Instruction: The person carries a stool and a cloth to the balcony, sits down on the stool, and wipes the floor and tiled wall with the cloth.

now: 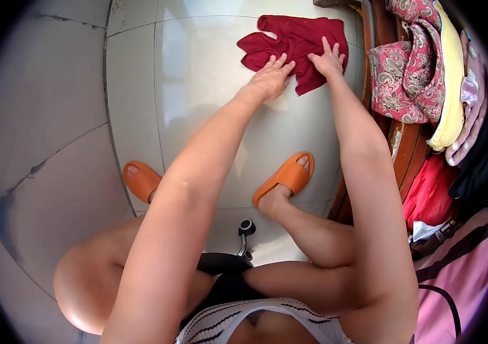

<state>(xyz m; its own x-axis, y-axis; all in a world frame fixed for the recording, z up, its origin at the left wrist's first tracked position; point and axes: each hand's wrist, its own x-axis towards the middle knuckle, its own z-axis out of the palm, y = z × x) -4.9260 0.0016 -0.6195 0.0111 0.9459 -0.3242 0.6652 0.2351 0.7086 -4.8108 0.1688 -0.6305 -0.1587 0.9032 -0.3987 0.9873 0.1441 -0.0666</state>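
Note:
A dark red garment [307,35], perhaps a small shirt, lies on the pale tiled floor in front of me. Parts of it are wrinkled, and its lower-left edge sticks out in flaps. At this near left edge my left hand [271,77] reaches in with its fingers stretched out, the tips touching the cloth. My right hand [329,60] rests on the right side of the cloth, fingers spread and palm down. Neither hand grips the fabric. A little of the garment is hidden under my fingers.
To the right, a wooden piece of furniture [410,163] holds folded patterned pink cloth [396,86], yellow cloth [451,80] and a red bundle [429,189]. My feet wear orange slippers [296,179]. A black caster [247,227] shows beneath my seat. Grey wall tiles [49,103] are at left.

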